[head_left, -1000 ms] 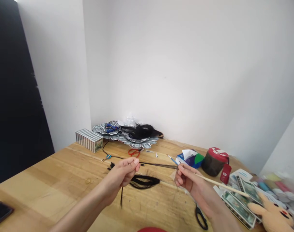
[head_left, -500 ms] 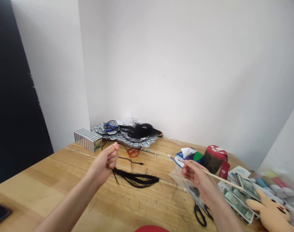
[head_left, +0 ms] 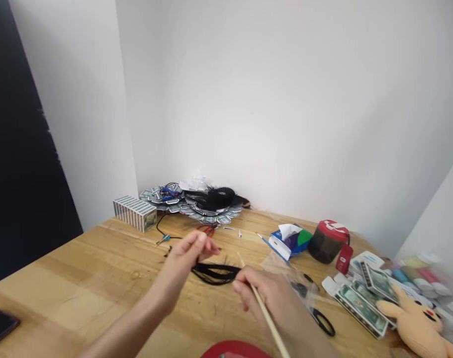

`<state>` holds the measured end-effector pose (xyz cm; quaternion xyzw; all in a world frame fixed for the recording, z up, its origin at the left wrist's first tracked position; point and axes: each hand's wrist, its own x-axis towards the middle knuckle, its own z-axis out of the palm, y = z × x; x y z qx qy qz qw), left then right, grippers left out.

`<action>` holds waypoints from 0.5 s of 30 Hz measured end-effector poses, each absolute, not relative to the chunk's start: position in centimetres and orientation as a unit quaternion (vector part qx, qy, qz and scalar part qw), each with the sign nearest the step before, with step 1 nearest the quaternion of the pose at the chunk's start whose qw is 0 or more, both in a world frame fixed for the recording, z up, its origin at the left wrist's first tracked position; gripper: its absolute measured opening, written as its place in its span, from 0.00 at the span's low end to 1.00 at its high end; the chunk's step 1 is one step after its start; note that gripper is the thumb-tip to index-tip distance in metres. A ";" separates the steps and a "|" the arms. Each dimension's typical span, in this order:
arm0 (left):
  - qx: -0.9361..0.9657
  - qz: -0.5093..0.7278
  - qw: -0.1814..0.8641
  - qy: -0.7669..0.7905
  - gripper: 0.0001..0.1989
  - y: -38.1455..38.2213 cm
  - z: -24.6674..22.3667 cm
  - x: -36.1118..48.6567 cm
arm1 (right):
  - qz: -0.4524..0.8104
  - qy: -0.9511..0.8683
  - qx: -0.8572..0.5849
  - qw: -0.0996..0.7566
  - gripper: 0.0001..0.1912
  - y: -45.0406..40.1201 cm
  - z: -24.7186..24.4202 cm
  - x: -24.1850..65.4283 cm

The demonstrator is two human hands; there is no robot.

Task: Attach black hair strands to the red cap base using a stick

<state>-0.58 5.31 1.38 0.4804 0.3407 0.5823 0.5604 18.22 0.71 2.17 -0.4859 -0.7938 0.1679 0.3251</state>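
My left hand [head_left: 189, 256] is raised over the middle of the wooden table [head_left: 80, 278], thumb and fingertips pinched together. Whatever lies between them is too small to make out. My right hand [head_left: 265, 293] grips a thin, pale wooden stick [head_left: 265, 314], its narrow tip pointing away from me and towards the left hand. Behind and below the hands a lock of black hair [head_left: 216, 273] lies looped on the table; its left end is hidden by my left hand and its right end by my right.
Scissors [head_left: 324, 322], a tissue pack [head_left: 291, 241], a red-lidded container [head_left: 328, 242] and a plush toy [head_left: 416, 318] are to the right. A row of boxes [head_left: 135, 213] and more black hair [head_left: 219, 199] sit at the back. A phone [head_left: 0, 328] lies left; something red [head_left: 235, 349] shows in front.
Both hands have come closer together. My left hand moved right, and my right hand moved left and nearer to me, swinging the stick round so its tip points away.
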 end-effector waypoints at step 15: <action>0.701 0.364 0.467 0.398 0.19 3.1 0.8 1.3 | 0.112 -0.763 -0.558 0.305 0.16 0.5 3.7 20.3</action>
